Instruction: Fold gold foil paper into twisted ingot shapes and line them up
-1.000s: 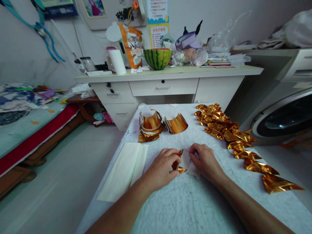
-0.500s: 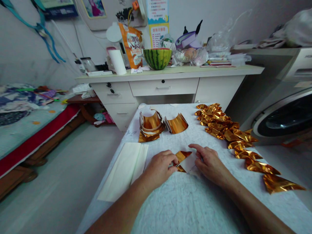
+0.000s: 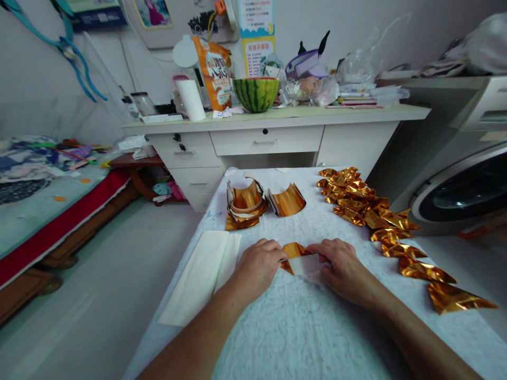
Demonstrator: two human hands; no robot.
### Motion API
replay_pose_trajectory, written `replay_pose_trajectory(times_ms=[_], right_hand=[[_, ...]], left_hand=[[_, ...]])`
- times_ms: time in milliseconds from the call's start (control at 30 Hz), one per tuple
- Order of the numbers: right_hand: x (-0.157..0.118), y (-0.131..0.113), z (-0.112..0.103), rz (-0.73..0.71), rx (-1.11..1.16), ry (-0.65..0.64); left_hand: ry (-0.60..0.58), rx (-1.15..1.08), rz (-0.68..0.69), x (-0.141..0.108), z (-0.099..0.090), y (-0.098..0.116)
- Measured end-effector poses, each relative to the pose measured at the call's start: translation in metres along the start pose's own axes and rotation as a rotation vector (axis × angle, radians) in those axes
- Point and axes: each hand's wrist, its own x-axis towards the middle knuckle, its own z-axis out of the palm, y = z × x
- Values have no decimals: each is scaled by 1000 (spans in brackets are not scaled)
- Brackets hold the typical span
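A partly folded gold foil sheet [image 3: 304, 264] with its whitish back showing lies near the middle of the cloth-covered table. My left hand [image 3: 259, 266] pinches its left end. At the right end, my right hand [image 3: 340, 266] grips the sheet between thumb and fingers. Beyond my hands stand a curled stack of gold foil [image 3: 246, 199] and a smaller curved stack [image 3: 290, 201]. Folded gold pieces [image 3: 352, 198] run in a row down the table's right side. A pale sheet stack [image 3: 198, 279] lies left of my left hand.
Behind the table [image 3: 285, 332] is a white desk [image 3: 269, 138] with a watermelon half [image 3: 256, 95], an orange bag [image 3: 216, 76] and plastic bags on top. A washing machine [image 3: 455, 158] stands at the right, a bed [image 3: 59, 211] at the left.
My right hand has closed on the sheet's right end; its index finger was stretched out before. The foil has changed shape, and a pale band now spans between my hands.
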Motion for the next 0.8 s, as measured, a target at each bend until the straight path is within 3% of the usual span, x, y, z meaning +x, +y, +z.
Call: replay_pose_trajectory(times_ms=[233, 600, 800], right_hand=[[1, 10, 5, -65, 41, 64], [-3, -2, -4, -94, 79, 21], [-5, -4, -2, -141, 118, 1]], left_hand=[[4, -74, -46, -3, 4, 0], [-6, -47, -35, -2, -6, 13], [-23, -67, -47, -1, -3, 9]])
